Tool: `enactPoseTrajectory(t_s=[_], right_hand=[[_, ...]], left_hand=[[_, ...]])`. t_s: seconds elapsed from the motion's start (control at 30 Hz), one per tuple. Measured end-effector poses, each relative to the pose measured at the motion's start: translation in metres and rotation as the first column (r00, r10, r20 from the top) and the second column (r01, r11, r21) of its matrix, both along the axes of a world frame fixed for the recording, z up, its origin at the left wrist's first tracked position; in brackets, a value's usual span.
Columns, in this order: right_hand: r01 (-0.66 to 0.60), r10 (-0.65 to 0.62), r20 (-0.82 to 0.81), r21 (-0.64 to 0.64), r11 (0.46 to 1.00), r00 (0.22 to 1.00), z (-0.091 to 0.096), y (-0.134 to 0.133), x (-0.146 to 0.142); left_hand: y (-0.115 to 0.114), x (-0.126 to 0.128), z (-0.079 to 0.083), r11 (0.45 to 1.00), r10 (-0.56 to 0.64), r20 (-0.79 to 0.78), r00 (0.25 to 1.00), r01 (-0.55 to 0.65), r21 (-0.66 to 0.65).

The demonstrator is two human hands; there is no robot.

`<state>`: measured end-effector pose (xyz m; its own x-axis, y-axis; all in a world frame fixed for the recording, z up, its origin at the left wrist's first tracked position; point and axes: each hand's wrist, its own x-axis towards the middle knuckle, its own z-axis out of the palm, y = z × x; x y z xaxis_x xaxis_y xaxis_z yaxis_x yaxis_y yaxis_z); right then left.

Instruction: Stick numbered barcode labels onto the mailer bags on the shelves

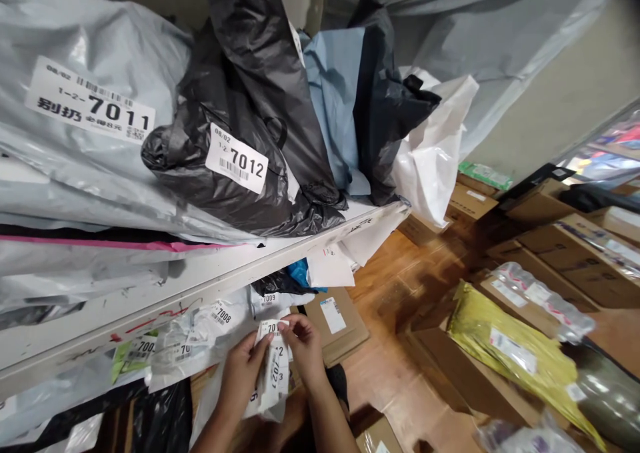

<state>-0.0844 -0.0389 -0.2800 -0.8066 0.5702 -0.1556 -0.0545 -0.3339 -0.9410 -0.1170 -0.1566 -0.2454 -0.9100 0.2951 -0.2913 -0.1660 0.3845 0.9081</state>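
Note:
Low in the middle of the head view, both my hands hold a strip of white numbered label stickers (pixel 277 366), printed with black digits and barcodes. My left hand (pixel 243 366) is closed on the strip's left edge. My right hand (pixel 306 347) pinches the top label at its right corner, its fingertips covering part of the number. The strip hangs curled below the fingers. Above my hands, on the shelf, lies a black plastic parcel (pixel 225 196) labelled 7012. Beside it to the left is a large grey parcel (pixel 125 46) labelled 7011.
A white shelf edge (pixel 210 277) runs diagonally above my hands. Labelled parcels (pixel 200 336) fill the lower shelf. Dark, blue and white bags (pixel 430 153) stand at the upper shelf's end. On the wooden floor (pixel 387 306) are cardboard boxes (pixel 440 359) and a yellow parcel (pixel 520 346).

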Motion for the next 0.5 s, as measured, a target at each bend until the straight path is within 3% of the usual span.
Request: enactPoseTrajectory(t_s=[0.1,0.23,0.4,0.5], right_hand=[[0.090,-0.092,0.008,0.144,0.985,0.996,0.007,0.011,-0.008],[0.199,-0.198,-0.033,0.283,0.938,0.980,0.015,0.028,-0.042],[0.074,-0.074,-0.016,0.375,0.924,0.997,0.010,0.027,-0.099],[0.009,-0.040,0.054,0.476,0.879,0.998,0.004,0.017,-0.116]], left_hand=[[0.015,-0.004,0.006,0.996,0.087,0.037,0.995,-0.087,-0.015],[0.020,-0.008,0.020,0.997,0.039,0.197,0.980,-0.050,0.051],[-0.012,-0.008,0.046,0.992,0.021,0.173,0.985,0.001,-0.124],[-0.024,-0.007,0.055,0.993,-0.025,0.185,0.982,0.045,-0.106]])
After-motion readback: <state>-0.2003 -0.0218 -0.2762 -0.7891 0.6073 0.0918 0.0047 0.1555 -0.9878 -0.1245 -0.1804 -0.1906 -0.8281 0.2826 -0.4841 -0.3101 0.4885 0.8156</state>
